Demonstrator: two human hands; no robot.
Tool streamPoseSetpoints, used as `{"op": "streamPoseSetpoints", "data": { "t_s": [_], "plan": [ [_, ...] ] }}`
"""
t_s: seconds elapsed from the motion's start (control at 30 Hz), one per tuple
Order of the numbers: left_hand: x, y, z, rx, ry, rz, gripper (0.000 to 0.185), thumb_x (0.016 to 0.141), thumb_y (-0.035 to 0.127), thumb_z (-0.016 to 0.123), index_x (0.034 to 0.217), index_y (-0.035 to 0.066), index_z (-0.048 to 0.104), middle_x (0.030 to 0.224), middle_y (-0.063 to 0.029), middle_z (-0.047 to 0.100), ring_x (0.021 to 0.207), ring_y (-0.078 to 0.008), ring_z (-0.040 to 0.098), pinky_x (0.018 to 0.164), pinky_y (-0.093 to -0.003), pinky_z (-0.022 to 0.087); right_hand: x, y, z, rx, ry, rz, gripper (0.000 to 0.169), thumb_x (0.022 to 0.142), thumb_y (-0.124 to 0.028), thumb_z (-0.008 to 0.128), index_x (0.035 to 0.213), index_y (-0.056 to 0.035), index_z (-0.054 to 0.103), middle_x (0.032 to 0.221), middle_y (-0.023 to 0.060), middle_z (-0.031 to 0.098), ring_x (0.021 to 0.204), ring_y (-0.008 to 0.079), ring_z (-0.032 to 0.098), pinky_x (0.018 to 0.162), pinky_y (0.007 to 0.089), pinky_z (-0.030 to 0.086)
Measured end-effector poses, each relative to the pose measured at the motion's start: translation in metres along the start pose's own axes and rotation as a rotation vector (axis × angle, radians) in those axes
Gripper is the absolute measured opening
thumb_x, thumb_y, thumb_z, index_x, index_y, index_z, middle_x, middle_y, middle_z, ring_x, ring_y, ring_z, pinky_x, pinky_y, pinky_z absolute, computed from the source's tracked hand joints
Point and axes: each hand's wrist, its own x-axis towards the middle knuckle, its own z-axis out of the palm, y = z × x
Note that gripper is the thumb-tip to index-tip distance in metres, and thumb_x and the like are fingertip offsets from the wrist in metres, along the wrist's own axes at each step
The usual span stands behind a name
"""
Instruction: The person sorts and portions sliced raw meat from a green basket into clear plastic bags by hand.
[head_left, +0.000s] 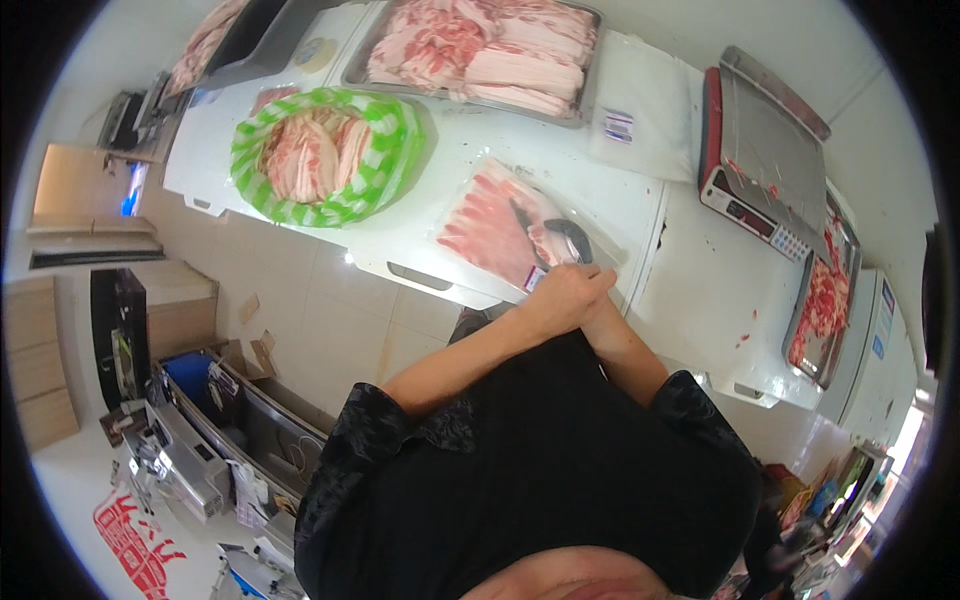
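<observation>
A clear plastic bag (480, 225) with pink sliced meat inside lies flat on the white table in front of me. Dark curved shapes show on the bag; whether they are print or an object, I cannot tell. A small white label (535, 279) sits at its near edge. My left hand (562, 298) is closed on the bag's near right corner, fingers bent. Right against it, my right hand (602, 281) is mostly hidden behind the left, so its grip does not show.
A green-and-white plastic bag (401, 161) of sliced meat stands open at left. Behind lies a metal tray (581, 112) of meat slices, beside a stack of clear bags (652, 105). At right are a red-sided scale (776, 161) and a tray of meat scraps (825, 304).
</observation>
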Motion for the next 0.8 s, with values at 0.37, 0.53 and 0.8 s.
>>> {"op": "streamPoseSetpoints", "data": {
  "t_s": [0.37,0.53,0.8],
  "plan": [
    [-0.009,-0.115,-0.084,0.379,0.306,-0.398,0.025,0.085,0.013,0.071,0.109,0.015,0.079,0.102,-0.0121,0.063,0.094,-0.0332,0.057,0.084,-0.0470,0.048,-0.034,-0.050,-0.024,0.183,-0.138,0.100,0.056,0.101,-0.022,0.047,0.149,0.0063,0.040,0.137,0.0209,0.058,0.123,0.0291,0.059,0.101,0.0386,0.052],
    [-0.018,-0.139,-0.085,0.291,0.296,-0.383,0.029,0.083,0.011,0.072,0.109,0.019,0.081,0.101,-0.0079,0.062,0.096,-0.0324,0.056,0.084,-0.0460,0.047,-0.076,-0.040,0.043,0.109,0.308,-0.059,0.054,0.102,-0.019,0.046,0.150,0.0053,0.041,0.151,0.0263,0.048,0.142,0.0320,0.048,0.110,0.0403,0.049],
    [-0.020,-0.129,-0.066,0.203,0.305,-0.341,0.027,0.079,0.012,0.076,0.104,0.018,0.081,0.100,-0.0057,0.062,0.096,-0.0292,0.056,0.081,-0.0424,0.045,-0.089,-0.053,0.011,0.319,0.473,-0.023,0.047,0.100,0.004,0.042,0.147,0.0077,0.044,0.151,0.0224,0.050,0.133,0.0235,0.055,0.104,0.0330,0.052]
  ]
}}
